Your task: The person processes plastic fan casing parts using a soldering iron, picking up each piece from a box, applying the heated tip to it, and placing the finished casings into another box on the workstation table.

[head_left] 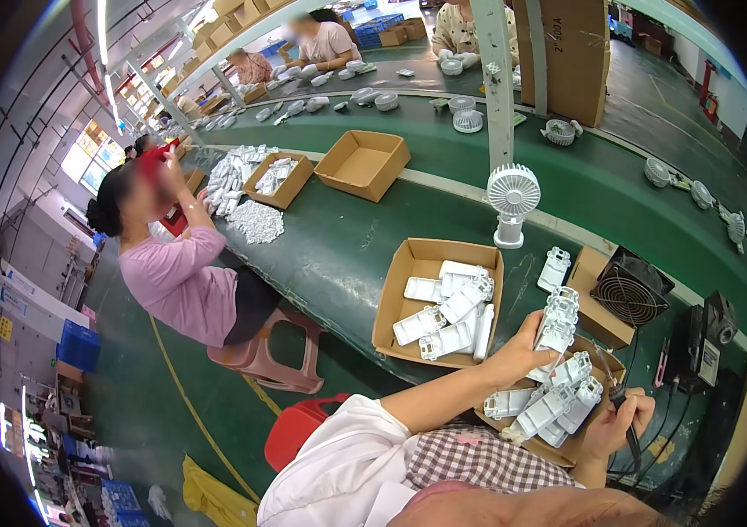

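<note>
My left hand (521, 356) is closed around white plastic housings (559, 318), held upright over a cardboard box (581, 446). More white housings (558, 404) are piled in that box. In my right hand (617, 430) is a soldering iron (624, 411) with a black handle, its thin tip pointing up beside the held housings. Whether the tip touches them I cannot tell. One loose housing (554, 269) lies on the table just beyond my left hand.
Another cardboard box (384, 332) of housings stands left of my hands. A white handheld fan (512, 200) stands behind it. To the right are a black cooling fan (630, 292) and a dark soldering station (698, 347). A co-worker (176, 272) sits at the left; a conveyor (602, 189) runs behind.
</note>
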A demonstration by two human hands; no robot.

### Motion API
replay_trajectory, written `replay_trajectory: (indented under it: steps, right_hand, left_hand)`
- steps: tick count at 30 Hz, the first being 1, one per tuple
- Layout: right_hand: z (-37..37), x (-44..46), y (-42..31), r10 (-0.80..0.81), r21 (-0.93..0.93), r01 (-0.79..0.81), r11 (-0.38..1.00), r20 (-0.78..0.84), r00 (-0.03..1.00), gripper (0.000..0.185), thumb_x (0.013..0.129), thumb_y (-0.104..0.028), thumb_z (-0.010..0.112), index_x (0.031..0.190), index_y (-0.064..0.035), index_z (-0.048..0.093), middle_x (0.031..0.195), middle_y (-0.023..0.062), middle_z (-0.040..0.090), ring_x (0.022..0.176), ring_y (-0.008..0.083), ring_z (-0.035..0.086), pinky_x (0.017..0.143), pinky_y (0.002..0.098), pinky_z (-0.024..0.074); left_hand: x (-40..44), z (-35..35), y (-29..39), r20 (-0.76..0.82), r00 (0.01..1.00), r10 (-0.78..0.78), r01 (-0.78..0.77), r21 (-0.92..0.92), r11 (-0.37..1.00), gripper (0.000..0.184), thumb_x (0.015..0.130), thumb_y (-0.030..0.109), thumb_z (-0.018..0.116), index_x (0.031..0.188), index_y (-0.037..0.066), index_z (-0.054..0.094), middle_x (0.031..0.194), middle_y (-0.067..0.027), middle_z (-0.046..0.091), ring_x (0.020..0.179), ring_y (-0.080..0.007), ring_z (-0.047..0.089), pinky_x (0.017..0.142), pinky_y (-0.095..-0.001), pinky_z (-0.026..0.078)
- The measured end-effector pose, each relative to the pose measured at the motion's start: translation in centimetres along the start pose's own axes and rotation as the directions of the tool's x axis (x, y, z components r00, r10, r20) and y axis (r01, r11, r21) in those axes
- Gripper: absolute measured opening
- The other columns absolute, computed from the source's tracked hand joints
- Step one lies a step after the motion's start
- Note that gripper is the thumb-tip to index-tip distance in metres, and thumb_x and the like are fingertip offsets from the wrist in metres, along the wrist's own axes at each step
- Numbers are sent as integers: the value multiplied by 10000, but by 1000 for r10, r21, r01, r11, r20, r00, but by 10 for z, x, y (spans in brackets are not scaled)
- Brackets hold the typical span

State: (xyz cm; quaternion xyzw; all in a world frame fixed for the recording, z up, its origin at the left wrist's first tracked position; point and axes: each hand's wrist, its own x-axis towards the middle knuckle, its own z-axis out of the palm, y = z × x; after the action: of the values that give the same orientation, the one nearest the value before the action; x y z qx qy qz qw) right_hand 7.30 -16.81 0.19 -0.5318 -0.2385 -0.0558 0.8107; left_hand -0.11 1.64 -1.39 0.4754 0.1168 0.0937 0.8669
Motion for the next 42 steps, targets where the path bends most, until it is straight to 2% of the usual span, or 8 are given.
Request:
replay_trajectory:
  steps: [2, 18, 27, 29, 33, 35, 42]
  right_hand:
    - [2, 1, 2, -22, -11, 21, 1000, -47, 999, 233, 878, -192, 526, 755, -62, 377, 653, 11, 373, 562, 59, 307, 497, 204, 221]
    - [1, 1, 1, 2, 13, -1, 1000, -69, 998, 227, 881, -192, 509, 755, -62, 370, 663, 15, 374, 576, 62, 305, 522, 205, 229]
    - [0, 1, 0, 16, -1, -16, 1000, -84, 996, 237, 880, -200, 521, 750, -67, 374, 656, 16, 384, 542, 54, 310, 491, 192, 237]
    - [1, 1, 1, 0, 15, 1, 1000, -85, 996, 233, 879, -199, 518, 751, -66, 375, 658, 14, 378, 538, 51, 306, 490, 188, 235]
    - [1, 1, 0, 5, 10, -4, 1000, -96, 995, 234, 879, -205, 516, 753, -64, 379, 659, 11, 371, 540, 51, 300, 490, 190, 227]
    - [1, 1, 1, -10, -5, 10, 1000, -100, 995, 237, 880, -213, 513, 754, -62, 382, 661, 8, 365, 540, 51, 291, 491, 193, 218]
    - [-2, 1, 3, -16, 4, 17, 1000, -99, 995, 241, 883, -215, 511, 753, -57, 384, 662, 9, 363, 545, 53, 294, 492, 194, 216]
  left_hand:
    - [0, -1, -2, 3, 1000, 4, -4, 4, 1000, 659, 837, 6, 578, 1364, 29, 183, 1088, -106, 501, 950, -174, 550, 751, -315, 498]
    - [0, 2, 1, -1, 1000, 2, -2, -2, 1000, 643, 830, -6, 577, 1352, 45, 206, 1065, -93, 499, 923, -160, 543, 733, -305, 496]
    - [0, 3, 1, -13, 1000, 3, -3, -10, 1000, 641, 829, -3, 578, 1349, 22, 203, 1076, -96, 500, 939, -160, 544, 751, -307, 496]
    - [2, 1, -2, -6, 1000, 16, -16, -2, 1000, 678, 814, 18, 580, 1353, 42, 169, 1091, -109, 500, 929, -178, 558, 696, -317, 514]
    - [0, 1, 1, -1, 1000, 5, -5, -1, 1000, 681, 812, 16, 580, 1352, 44, 166, 1091, -112, 501, 930, -183, 560, 699, -318, 515]
    - [-1, 4, 5, -8, 1000, -7, 7, 2, 1000, 634, 831, 7, 582, 1345, 21, 211, 1074, -98, 506, 947, -163, 551, 774, -306, 492]
    - [-2, 4, 6, -8, 1000, -16, 16, 23, 1000, 622, 839, 19, 584, 1340, 20, 216, 1070, -92, 517, 950, -158, 550, 801, -308, 484]
